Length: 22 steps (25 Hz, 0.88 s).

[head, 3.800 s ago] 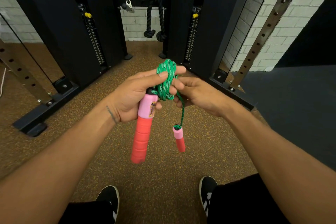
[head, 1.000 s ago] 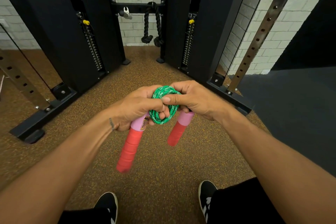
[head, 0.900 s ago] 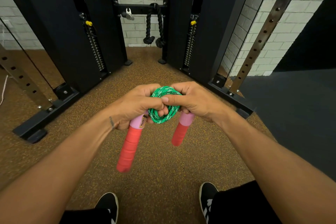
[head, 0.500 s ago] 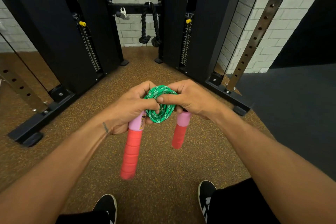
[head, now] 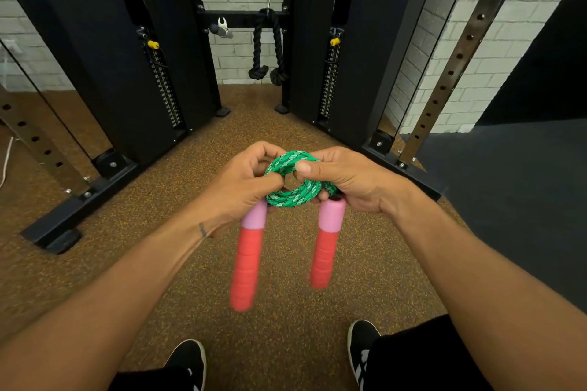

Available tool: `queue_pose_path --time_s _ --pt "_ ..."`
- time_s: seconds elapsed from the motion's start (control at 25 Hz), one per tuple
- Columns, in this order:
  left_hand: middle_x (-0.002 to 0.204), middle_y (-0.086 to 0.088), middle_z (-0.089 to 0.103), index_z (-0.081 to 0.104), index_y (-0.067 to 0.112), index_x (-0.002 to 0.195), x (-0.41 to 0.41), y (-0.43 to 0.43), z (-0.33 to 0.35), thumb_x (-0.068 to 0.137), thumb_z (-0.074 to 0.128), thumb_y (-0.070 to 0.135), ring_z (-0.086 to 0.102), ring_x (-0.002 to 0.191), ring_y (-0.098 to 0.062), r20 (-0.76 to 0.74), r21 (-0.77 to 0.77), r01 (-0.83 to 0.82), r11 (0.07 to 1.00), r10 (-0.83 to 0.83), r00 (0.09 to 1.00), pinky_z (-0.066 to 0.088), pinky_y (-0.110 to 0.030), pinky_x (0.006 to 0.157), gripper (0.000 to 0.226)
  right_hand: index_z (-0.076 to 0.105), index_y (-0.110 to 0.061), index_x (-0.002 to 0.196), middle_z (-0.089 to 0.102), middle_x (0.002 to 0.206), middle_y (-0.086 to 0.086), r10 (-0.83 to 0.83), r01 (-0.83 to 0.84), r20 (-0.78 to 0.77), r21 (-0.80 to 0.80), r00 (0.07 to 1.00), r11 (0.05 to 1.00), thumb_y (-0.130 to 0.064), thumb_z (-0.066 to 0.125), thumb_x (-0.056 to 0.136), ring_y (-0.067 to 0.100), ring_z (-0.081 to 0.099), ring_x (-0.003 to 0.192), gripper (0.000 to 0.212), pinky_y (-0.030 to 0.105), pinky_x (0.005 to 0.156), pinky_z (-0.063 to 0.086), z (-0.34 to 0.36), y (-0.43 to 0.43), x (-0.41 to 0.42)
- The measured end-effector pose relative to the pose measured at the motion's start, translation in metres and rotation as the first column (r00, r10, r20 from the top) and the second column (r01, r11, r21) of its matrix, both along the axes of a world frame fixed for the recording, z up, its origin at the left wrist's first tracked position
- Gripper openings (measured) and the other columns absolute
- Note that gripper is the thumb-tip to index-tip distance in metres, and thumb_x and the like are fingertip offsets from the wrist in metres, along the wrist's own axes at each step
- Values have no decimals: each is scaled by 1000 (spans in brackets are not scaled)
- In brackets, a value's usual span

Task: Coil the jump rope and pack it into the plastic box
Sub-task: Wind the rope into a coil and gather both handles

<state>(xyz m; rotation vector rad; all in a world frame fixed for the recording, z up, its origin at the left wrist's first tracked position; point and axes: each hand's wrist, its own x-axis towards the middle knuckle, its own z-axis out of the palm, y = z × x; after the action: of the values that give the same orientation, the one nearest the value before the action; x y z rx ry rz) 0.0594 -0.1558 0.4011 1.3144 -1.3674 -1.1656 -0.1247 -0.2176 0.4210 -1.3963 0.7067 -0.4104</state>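
The speckled floor [head: 158,279] fills the lower view, with a black cable machine [head: 95,57] standing ahead against a brick wall; no box shows anywhere, so which way it lies from the hands cannot be told. Both forearms reach forward and meet at mid-frame, above the floor and out ahead of the shoes [head: 189,362]. The left hand [head: 241,190] and the right hand [head: 352,181] flank the rope, about equally near to it; neither is spare. The two handles hang down from the hands, long axes close to vertical and roughly parallel; the left handle [head: 246,263] is under the left hand, the right handle [head: 324,247] under the right (its lower end is blurred). Between the hands sits the coil [head: 295,197], a small green ring of several turns, its opening facing up toward the camera, held in the air. The left fingers [head: 271,179] are curled round the coil's left side, thumb closed against it; the right fingers wrap its right side, with the thumb [head: 303,167] pressed on the upper strands. By my judgement the coiling is about done; packing turns on one hand taking the whole bundle, handles folded alongside the ring, so the other is free for the box.
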Motion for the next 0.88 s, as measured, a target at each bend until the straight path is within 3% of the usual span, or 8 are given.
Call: queue_pose_path --time_s 0.08,0.2,0.28,0.36,0.52,0.72,0.8,0.88 --pt "96 -4 73 56 30 109 1 2 -1 76 69 21 62 73 -23 20 -16 -8 1000 8 1000 52 -33 54 36 71 -20 58 59 52 -5 -110 110 -13 24 994 994 -35 69 81 7 46 44 28 21 48 40 -3 3 4" --pt "109 -9 72 51 37 121 -4 9 -4 70 78 31 67 85 -22 -71 -25 32 999 -33 997 55 -39 65 57 74 -17 61 64 62 3 -243 242 36 39 969 970 -32 72 88 17 54 58 31 30 61 45 -10 3 14" --pt "107 -14 71 55 37 118 -9 9 -4 78 74 19 67 85 -23 -103 -24 -32 999 29 994 55 -36 62 48 76 -15 71 65 73 8 -223 220 60 49 973 974 -29 74 86 23 50 64 20 32 64 44 -9 3 15" --pt "103 -21 71 61 35 110 -8 7 -2 84 67 7 62 79 -26 -96 -17 -116 993 114 989 53 -33 56 39 75 -16 68 62 67 3 -190 187 65 63 980 980 -23 72 86 11 44 51 20 23 50 40 -5 2 12" --pt "96 -24 71 65 31 111 10 15 10 88 66 4 60 66 -20 -69 -2 -56 998 56 996 54 -29 53 35 73 -16 63 66 68 2 -148 140 47 143 988 980 -31 75 73 5 46 44 18 20 48 43 0 3 12" --pt "104 -27 65 59 24 123 39 49 24 93 61 8 56 64 -12 13 -72 -72 995 73 997 53 -25 50 34 75 -9 79 71 78 4 -36 -19 172 308 984 951 -40 95 49 8 54 52 48 26 59 57 0 18 32" --pt "116 -30 61 56 21 125 50 66 26 94 59 8 56 69 -18 80 -86 -105 991 112 990 52 -27 52 33 74 -6 91 70 84 6 -12 -60 205 340 979 939 -34 94 53 10 54 60 51 29 62 58 -4 31 45" --pt "119 -29 59 55 21 126 67 91 28 95 59 10 56 78 -24 158 -96 -159 983 173 972 53 -28 53 33 68 -6 101 66 88 6 16 -80 186 347 982 934 -30 78 73 11 51 65 38 29 60 55 -4 51 67"
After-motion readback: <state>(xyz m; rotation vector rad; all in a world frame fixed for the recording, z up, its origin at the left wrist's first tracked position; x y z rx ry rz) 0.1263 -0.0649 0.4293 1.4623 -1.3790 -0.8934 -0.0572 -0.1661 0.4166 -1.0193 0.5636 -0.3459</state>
